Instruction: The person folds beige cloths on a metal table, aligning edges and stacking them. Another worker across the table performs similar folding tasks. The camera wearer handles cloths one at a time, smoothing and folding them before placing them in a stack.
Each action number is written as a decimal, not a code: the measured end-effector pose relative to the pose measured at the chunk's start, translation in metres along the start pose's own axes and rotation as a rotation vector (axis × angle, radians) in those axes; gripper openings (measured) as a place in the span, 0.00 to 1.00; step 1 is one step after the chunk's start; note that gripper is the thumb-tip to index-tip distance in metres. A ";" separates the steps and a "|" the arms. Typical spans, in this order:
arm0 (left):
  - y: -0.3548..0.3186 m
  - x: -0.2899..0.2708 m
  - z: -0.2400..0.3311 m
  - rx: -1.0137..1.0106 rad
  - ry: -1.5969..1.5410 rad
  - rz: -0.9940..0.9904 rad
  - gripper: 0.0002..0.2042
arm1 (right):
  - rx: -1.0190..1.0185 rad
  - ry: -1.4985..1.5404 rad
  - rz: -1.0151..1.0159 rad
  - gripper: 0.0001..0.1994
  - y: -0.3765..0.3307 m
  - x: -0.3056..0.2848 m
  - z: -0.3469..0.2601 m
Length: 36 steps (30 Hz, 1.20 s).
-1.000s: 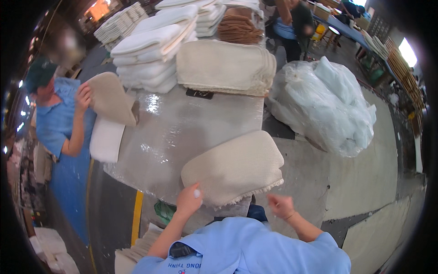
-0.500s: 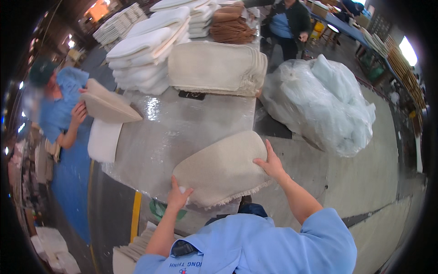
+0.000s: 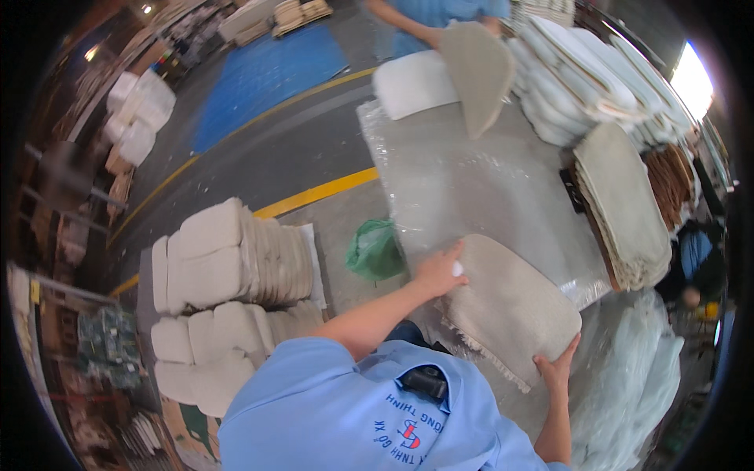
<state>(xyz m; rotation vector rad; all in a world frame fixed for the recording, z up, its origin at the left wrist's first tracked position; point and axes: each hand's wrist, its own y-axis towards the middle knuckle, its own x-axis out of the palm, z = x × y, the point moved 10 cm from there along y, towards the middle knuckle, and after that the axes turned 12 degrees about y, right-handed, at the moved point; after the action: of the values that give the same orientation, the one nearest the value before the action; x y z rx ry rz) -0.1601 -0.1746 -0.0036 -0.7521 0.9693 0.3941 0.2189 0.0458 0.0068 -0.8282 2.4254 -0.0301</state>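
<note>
Between my hands is a beige fabric-covered cushion (image 3: 514,302), broad and rounded on its far side, with a frayed fabric edge facing me. My left hand (image 3: 440,272) grips its left end, thumb and fingers bent around the side. A small white patch shows at the left thumb; what it is I cannot tell. My right hand (image 3: 559,366) clasps the right end, thumb on the near side. The cushion is at the near edge of a plastic-covered table (image 3: 463,188). Its underside is hidden.
Stacked beige cushions (image 3: 236,255) stand at my left, beside a green bag (image 3: 375,250). Across the table a person in blue (image 3: 440,23) holds another beige piece (image 3: 477,74). White foam pads (image 3: 581,71) and folded beige covers (image 3: 624,204) are piled right. Plastic-wrapped material (image 3: 628,385) lies near right.
The view has swung to the left, bringing the stacked cushions and green bag into sight. Both hands still hold the cushion, which is now tilted down to the right in the picture.
</note>
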 end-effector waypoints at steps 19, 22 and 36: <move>0.043 0.009 -0.300 -0.285 -0.403 0.484 0.22 | 0.106 -0.293 0.336 0.42 -0.068 0.055 -0.071; 0.059 0.017 -0.306 -0.206 -0.296 0.509 0.18 | 0.240 -0.295 0.341 0.42 -0.100 0.066 -0.077; 0.168 0.095 -0.275 0.117 0.565 -0.681 0.18 | 0.538 -0.205 0.421 0.40 -0.198 0.125 -0.096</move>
<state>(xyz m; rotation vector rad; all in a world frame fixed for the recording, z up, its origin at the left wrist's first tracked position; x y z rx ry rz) -0.3762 -0.2611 -0.2454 -1.0561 1.1706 -0.4914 0.1974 -0.2000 0.0621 -0.0725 2.1885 -0.3959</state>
